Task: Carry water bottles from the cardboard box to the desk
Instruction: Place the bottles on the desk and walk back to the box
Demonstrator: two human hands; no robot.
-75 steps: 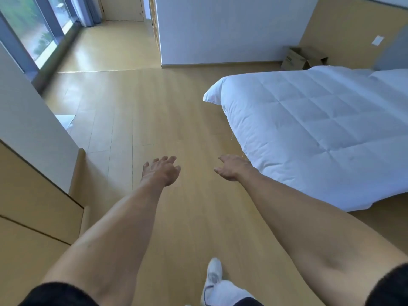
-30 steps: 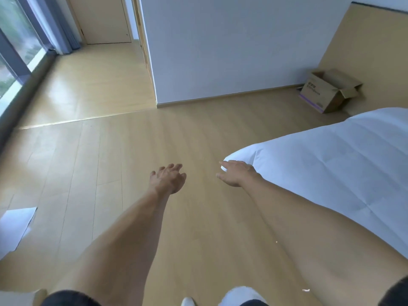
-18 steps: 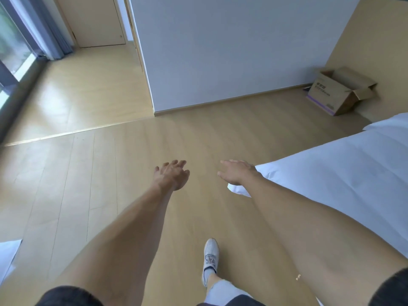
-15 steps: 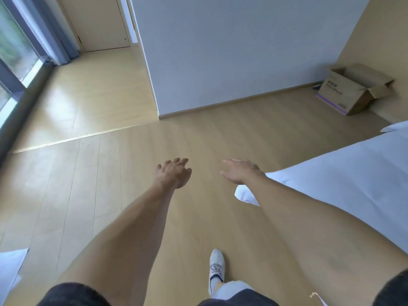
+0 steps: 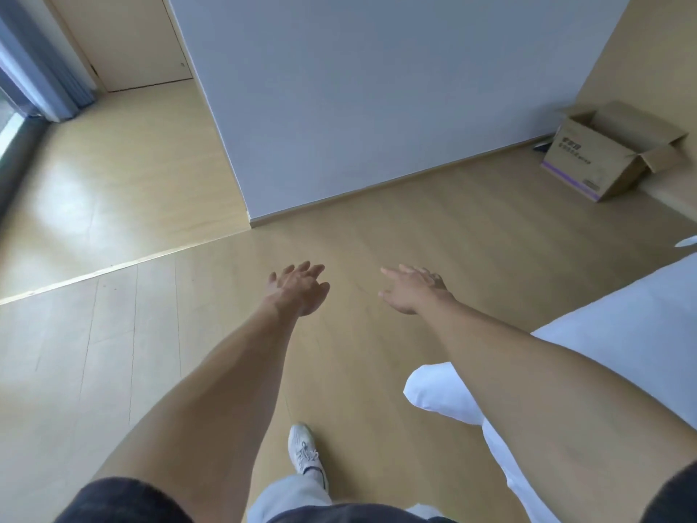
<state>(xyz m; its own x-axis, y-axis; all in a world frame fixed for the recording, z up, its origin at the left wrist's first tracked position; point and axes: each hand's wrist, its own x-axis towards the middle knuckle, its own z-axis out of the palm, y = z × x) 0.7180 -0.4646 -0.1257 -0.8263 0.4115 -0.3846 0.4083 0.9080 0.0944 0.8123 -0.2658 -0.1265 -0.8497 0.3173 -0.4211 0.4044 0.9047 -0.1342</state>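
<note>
The cardboard box (image 5: 603, 152) sits open on the floor (image 5: 377, 228) by the far wall, top right, and it's way bigger in view than a couple seconds back, so the person's clearly closing in. No bottles visible from here. Left hand (image 5: 298, 292) and right hand (image 5: 413, 292) both reach out front, fingers loosely spread, holding nothing. Bed (image 5: 622, 334) edge slides past on the right

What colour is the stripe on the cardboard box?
Purple, along the bottom edge of the cardboard box, seen in the head view.
</note>
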